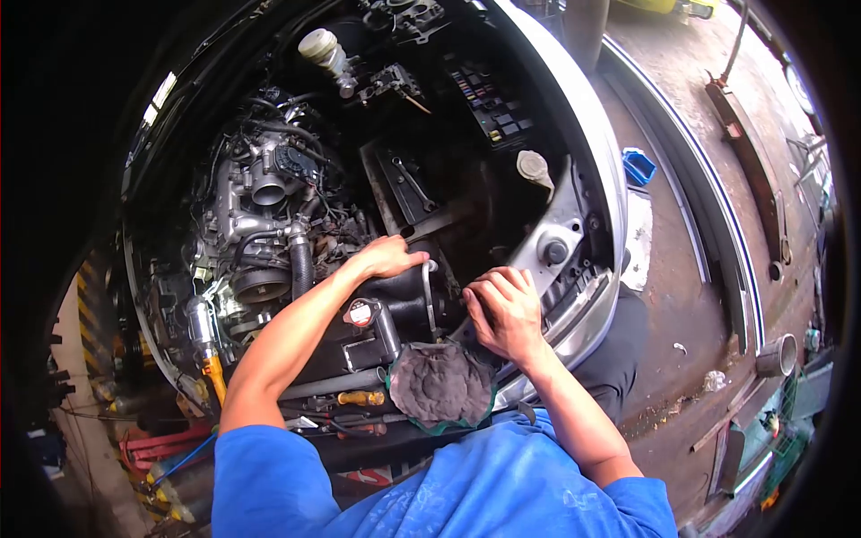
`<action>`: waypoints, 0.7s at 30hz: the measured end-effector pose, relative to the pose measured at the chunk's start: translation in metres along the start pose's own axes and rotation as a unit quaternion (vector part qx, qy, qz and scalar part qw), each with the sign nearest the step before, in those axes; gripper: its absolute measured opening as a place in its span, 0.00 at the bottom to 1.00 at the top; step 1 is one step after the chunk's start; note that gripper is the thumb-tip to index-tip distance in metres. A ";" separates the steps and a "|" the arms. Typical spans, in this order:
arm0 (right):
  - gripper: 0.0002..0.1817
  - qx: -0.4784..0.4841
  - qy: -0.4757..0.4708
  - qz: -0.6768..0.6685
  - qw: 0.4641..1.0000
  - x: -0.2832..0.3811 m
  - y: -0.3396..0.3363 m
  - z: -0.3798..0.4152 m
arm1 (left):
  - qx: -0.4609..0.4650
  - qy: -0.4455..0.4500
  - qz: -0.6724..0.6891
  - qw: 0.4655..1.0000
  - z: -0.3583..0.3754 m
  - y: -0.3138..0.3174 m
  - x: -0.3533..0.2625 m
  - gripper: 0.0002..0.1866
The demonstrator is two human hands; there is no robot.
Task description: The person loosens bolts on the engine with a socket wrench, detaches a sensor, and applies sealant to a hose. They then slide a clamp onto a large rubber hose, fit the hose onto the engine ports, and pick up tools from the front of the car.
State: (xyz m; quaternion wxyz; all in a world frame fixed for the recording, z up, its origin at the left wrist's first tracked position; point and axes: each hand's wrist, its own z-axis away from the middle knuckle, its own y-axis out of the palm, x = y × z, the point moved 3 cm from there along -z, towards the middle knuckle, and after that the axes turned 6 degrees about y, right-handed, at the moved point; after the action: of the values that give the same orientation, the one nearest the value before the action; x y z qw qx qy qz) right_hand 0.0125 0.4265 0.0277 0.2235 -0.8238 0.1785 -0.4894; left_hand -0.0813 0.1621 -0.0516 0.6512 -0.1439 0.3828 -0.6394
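Note:
Inside the open engine bay, my left hand [393,257] is curled over the top of a black part [399,291], its thumb beside the bent end of a light metal rod [429,296]. My right hand [507,312] is closed, fingers bent downward, near the silver front body panel [552,247]. Whatever is under its fingers is hidden. Below and between my hands lies a round grey cloth cap-like thing with a green edge [441,386]. A radiator cap [359,313] shows just below my left wrist.
The engine [260,193] with hoses fills the left side. A wrench [413,185] lies deeper in the bay. A screwdriver with a yellow handle [360,398] rests along the front edge. A yellow-handled tool [212,368] stands at left. A fuse box [491,108] sits farther back.

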 end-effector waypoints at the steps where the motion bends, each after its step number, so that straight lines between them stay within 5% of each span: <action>1: 0.05 -0.004 0.000 0.002 1.000 0.000 0.000 0.001 | -0.021 0.013 0.007 1.000 0.012 -0.003 0.003 0.44; 8: 0.04 -0.019 -0.006 0.017 1.000 0.003 0.006 0.004 | -0.068 0.050 0.125 0.989 0.054 -0.008 0.019 0.42; 14: 0.04 -0.017 0.008 0.018 1.000 0.003 0.004 0.004 | -0.126 0.073 0.391 0.909 0.083 -0.011 0.039 0.25; 21: 0.04 -0.010 0.009 0.030 0.999 0.004 0.006 0.001 | -0.236 0.093 0.419 0.872 0.100 -0.007 0.043 0.27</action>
State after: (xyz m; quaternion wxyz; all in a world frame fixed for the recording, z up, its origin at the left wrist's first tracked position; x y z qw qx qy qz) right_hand 0.0144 0.4199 0.0271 0.2286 -0.8159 0.2099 -0.4878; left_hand -0.0233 0.0905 0.0062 0.7657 -0.0594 0.6058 -0.2079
